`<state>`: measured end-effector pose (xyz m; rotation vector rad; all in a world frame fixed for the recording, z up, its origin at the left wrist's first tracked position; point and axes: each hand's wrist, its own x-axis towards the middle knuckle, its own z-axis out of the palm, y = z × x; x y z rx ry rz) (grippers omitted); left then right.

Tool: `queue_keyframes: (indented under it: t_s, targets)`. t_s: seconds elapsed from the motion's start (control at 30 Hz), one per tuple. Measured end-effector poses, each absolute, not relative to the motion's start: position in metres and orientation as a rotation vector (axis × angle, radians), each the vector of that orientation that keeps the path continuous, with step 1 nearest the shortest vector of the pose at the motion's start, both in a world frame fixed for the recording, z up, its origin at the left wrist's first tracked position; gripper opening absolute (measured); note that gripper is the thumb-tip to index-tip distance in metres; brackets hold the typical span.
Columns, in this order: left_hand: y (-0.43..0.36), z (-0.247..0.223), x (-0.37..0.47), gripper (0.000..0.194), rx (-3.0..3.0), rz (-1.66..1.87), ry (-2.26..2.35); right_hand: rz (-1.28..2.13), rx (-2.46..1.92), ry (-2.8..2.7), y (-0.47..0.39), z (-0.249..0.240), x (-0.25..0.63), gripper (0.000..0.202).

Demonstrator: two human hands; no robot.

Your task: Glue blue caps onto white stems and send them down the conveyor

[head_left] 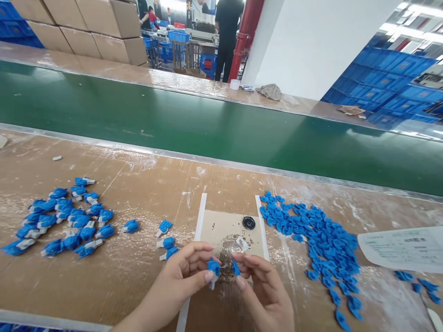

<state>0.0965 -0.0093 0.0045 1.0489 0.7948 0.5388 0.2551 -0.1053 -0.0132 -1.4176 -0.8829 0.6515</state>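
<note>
My left hand (187, 272) is closed on a blue plastic part with a white tab (213, 267), pinched between thumb and fingers. In my right hand (265, 286) a small flat blue piece (236, 267) is gripped between thumb and forefinger, just right of the first part and apart from it. Behind my fingers, a beige pad (221, 221) bears dark smears, a black round ribbed disc (248, 222) and a small clear and white item (242, 243) whose kind I cannot make out. Several blue-and-white parts (168, 243) lie beside my left hand.
Many blue-and-white parts (76, 219) are spread at the left. A heap of flat blue pieces (321, 240) lies at the right, near a printed plastic bag (401, 249). Beyond runs a green conveyor belt (194, 115), with cardboard boxes (104, 27) and a standing person (228, 37) behind it.
</note>
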Motion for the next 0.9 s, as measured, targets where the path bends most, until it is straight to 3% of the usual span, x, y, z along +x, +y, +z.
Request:
queue_keyframes:
  t_s: [0.17,0.43,0.67,0.9]
  targets:
    - [-0.015,0.006,0.103,0.035,0.884,0.498,0.652,0.942,-1.16,-0.456,-0.111,-0.006,0.234,0.029]
    - [-0.02,0.008,0.107,0.033,0.841,0.511,0.61,0.922,-1.221,-0.537,-0.116,-0.005,0.232,0.029]
    - [-0.021,0.011,0.108,0.038,0.894,0.501,0.683,0.502,-1.411,-0.908,-0.116,-0.014,0.223,0.025]
    - [-0.013,0.001,0.112,0.042,0.95,0.421,0.792,0.05,-1.425,-1.49,-0.105,-0.016,0.224,0.051]
